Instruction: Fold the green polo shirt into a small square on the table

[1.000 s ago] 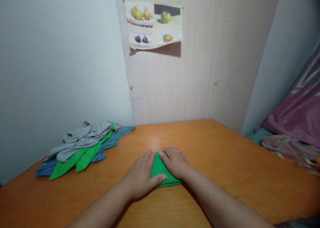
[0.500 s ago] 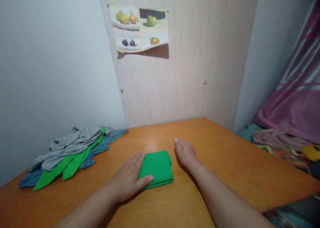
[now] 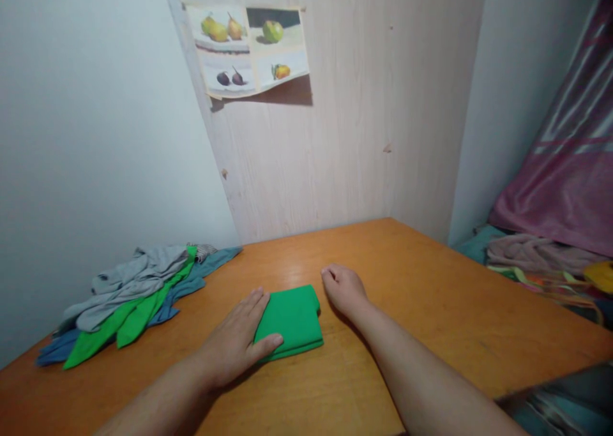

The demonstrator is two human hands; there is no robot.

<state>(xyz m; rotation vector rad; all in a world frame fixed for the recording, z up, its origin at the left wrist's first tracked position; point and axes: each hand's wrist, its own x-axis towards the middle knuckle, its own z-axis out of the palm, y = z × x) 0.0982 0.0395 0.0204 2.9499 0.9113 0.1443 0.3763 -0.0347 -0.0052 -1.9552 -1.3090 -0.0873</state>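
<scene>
A folded green cloth (image 3: 292, 318) lies flat on the orange wooden table (image 3: 431, 308) in front of me. My left hand (image 3: 237, 343) rests flat on the cloth's left edge, fingers stretched out and thumb across its near corner. My right hand (image 3: 342, 289) lies on the bare table just right of the cloth, fingers curled under, touching or almost touching its right edge. I can see nothing in that hand.
A heap of unfolded clothes (image 3: 134, 292), grey, green and blue, lies at the table's far left by the white wall. A fruit picture (image 3: 246, 46) hangs on the wood panel behind. Purple fabric and bedding (image 3: 555, 219) sit beyond the table's right edge.
My right hand slid off the green cloth onto the table beside it and curled its fingers. My left hand stayed on the cloth. The view turned slightly right.
</scene>
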